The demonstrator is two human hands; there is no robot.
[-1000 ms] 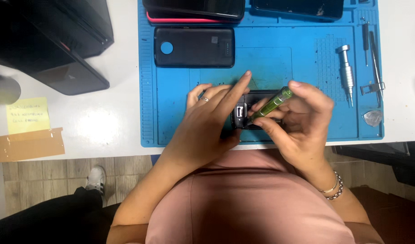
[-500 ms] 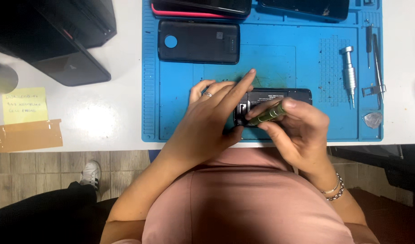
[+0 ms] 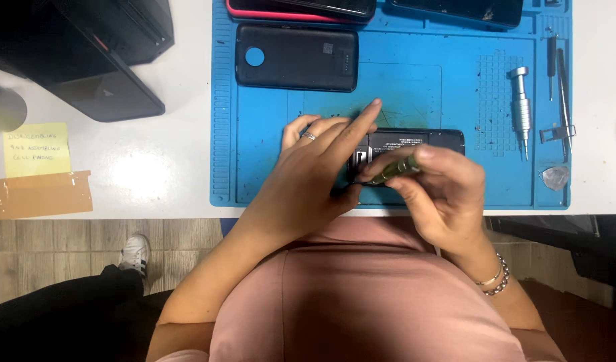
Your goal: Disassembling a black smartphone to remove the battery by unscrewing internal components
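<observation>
An opened black phone lies on the blue work mat, its battery side up. My left hand rests flat on the phone's left end, holding it down, with a ring on one finger. My right hand pinches a small green-handled tool whose tip points at the phone's left part. A detached black back cover with a round hole lies farther up the mat.
A silver screwdriver and tweezers lie at the mat's right side, with a small pick below them. More phones sit along the mat's far edge. Black boxes, a yellow note and brown tape are at the left.
The right hand has lowered the green tool from a raised tilt to nearly flat against the phone. The left hand stays pressed on the phone's left end.
</observation>
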